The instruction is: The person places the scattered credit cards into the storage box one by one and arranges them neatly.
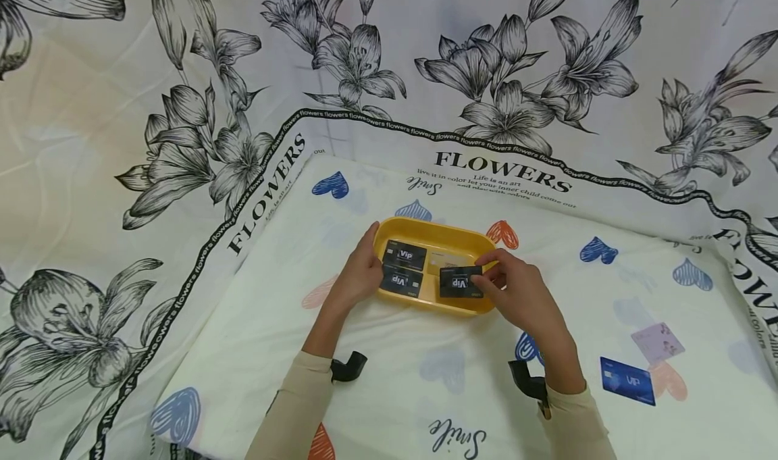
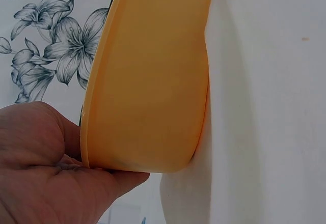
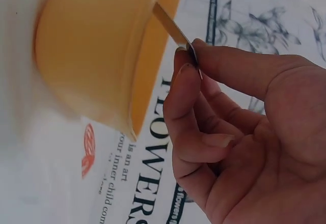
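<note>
Heart-printed cloth point(image 1: 389, 379) underlies the yellow tray point(image 1: 437, 236) holding two black Vip cards point(image 1: 405, 256) and a pale card point(image 1: 446, 260). Over its right end, my right hand point(image 1: 521, 284) pinches a third Vip card point(image 1: 454, 283); my left hand point(image 1: 360, 271) grips its left end.

A plain beige long fabric sleeve point(image 1: 294, 406) covers the left forearm, a short dark line at its outer edge; a matching beige fabric sleeve point(image 1: 577, 423) covers the right. A bent matte-black fitting point(image 1: 350, 367) juts from the left cuff, a similar angular black fitting point(image 1: 527, 380) from the right.
</note>
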The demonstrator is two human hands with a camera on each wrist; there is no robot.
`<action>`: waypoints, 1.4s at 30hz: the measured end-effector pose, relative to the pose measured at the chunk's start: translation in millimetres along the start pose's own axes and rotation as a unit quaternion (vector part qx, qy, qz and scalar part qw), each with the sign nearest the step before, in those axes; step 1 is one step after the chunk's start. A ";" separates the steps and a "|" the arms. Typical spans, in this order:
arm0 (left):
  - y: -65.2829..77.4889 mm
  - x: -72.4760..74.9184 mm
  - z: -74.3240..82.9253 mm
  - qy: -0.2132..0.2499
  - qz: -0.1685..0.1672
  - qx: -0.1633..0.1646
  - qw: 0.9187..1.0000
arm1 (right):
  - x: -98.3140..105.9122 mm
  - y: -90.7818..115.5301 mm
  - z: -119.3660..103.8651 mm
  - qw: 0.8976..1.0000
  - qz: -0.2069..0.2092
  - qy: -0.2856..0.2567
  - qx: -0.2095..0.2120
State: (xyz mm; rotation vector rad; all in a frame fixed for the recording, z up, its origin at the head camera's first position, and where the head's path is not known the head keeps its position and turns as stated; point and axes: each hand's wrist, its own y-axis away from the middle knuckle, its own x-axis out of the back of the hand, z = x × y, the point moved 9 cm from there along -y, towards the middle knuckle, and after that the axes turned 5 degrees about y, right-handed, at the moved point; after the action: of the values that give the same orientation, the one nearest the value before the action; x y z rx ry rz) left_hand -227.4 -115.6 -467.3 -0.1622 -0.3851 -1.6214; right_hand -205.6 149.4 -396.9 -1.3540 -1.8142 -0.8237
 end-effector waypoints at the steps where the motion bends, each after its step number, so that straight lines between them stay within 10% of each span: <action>1: 0.1 0.2 0.1 -0.001 0.000 0.000 1.000 | -3.2 -1.6 -1.1 1.000 -0.003 0.002 0.000; 42: -0.3 0.9 -1.1 0.004 -0.005 -0.002 1.000 | -46.7 -27.6 -13.3 0.973 -0.058 0.217 -0.060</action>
State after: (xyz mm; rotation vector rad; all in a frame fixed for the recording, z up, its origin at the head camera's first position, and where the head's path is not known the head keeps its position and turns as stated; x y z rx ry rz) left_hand -227.6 -116.8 -468.1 -0.1578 -0.3764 -1.6315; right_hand -221.1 107.9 -430.9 -1.0417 -1.5264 -1.2052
